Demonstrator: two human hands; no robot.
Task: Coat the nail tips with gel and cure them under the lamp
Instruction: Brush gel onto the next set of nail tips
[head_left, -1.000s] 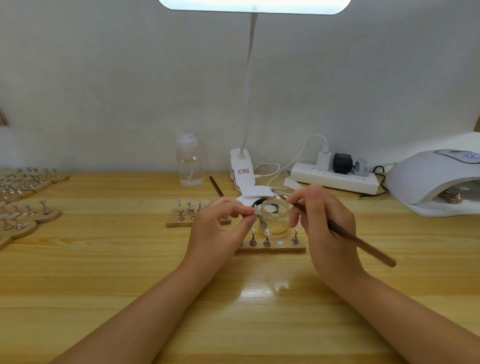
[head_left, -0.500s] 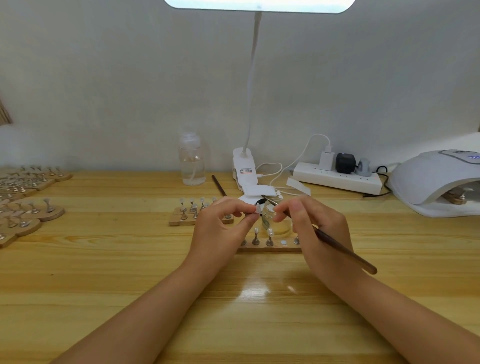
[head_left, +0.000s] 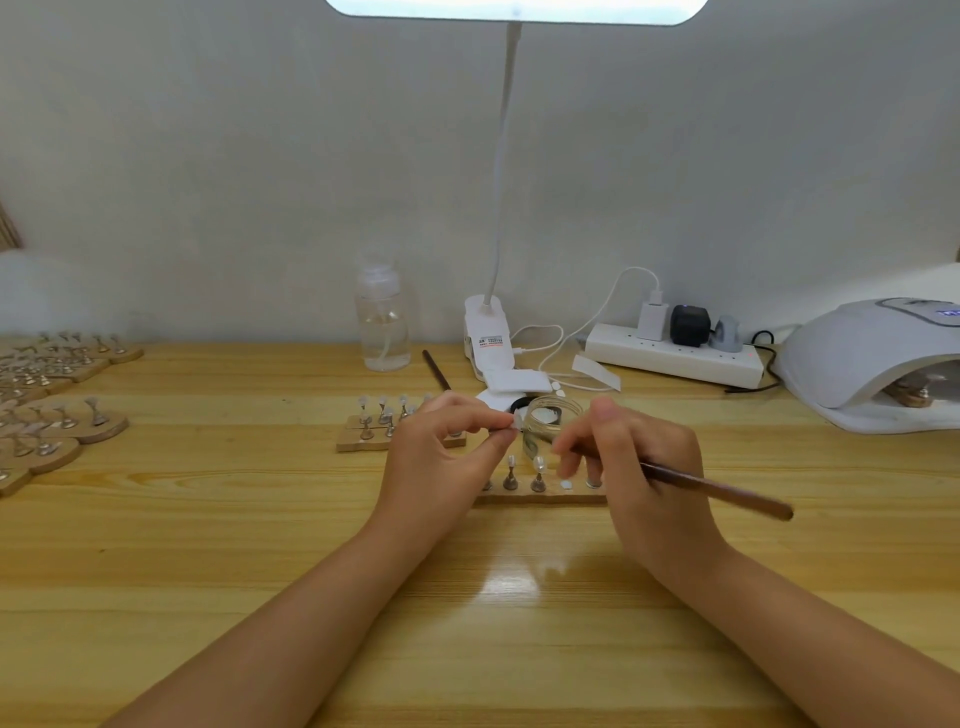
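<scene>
Nail tip (head_left: 514, 422), pinched in left hand (head_left: 447, 457) fingertips above the wooden holder (head_left: 540, 499), at nine o'clock of the gel jar (head_left: 550, 423). Right hand (head_left: 639, 467) curled round the brush (head_left: 717, 491). Best coated thinly, tip kept steady.

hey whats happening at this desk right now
A person is coating nail tips with gel at a wooden table. The left hand pinches a small nail tip between thumb and forefinger, close to an open glass jar. The right hand grips a brown brush; its bristle end is hidden. Below them, a wooden holder carries more tips on stands. A curing lamp sits at far right.
</scene>
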